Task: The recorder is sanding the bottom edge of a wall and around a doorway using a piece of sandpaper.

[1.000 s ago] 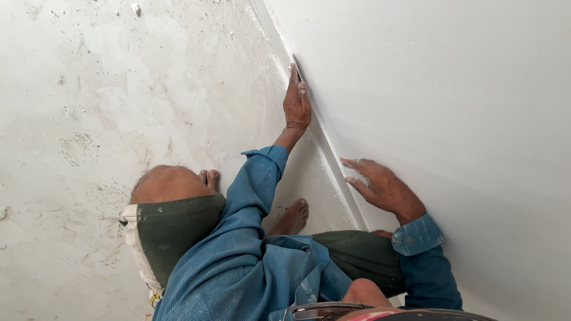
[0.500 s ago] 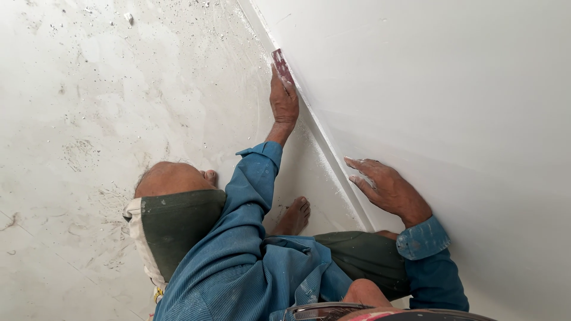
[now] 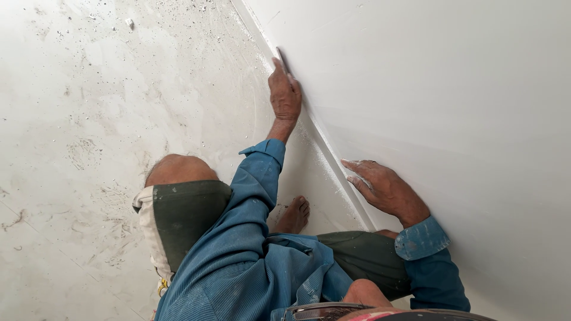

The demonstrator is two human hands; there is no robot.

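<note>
Bright, even daylight; soft shadows, sharp.

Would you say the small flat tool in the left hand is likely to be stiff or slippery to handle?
The flat tool looks thin and straight against the wall, so probably fairly stiff. The left hand covers most of it, suggesting it is light. Pale dust on the floor may make it slippery.

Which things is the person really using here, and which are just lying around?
In use:
left hand pressing a small flat tool at the wall's foot
right hand flat on the white wall

Lying about:
grit and crumbs on the dusty floor
</note>
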